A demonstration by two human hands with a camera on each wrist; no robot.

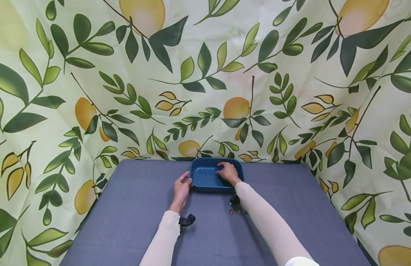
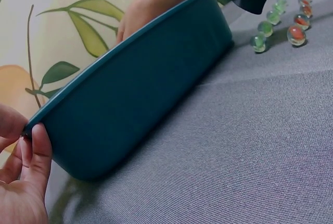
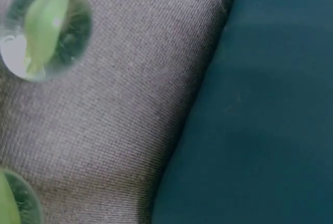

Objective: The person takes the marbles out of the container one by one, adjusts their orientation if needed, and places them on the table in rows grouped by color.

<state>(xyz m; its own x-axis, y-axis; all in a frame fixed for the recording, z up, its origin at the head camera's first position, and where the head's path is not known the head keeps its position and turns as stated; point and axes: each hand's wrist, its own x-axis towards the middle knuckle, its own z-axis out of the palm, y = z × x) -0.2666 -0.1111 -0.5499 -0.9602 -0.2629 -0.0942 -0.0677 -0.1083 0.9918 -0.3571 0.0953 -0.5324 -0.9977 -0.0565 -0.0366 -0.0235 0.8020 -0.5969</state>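
Note:
A blue rectangular tub stands near the far edge of the grey-covered table. My left hand pinches the tub's rim at its left end between thumb and fingers, seen closely in the left wrist view. Inside the tub, toward its right side, my right hand reaches down with curled fingers. At its fingertips is something small, shiny and dark blue, whose exact shape is too small to tell. The tub's outer wall hides the right hand in the right wrist view.
In front of the tub's right end lie green-swirled marbles and red-orange marbles in two rows. A green marble lies close to the tub. Black wrist devices hang below both wrists. A lemon-patterned cloth rises behind the table.

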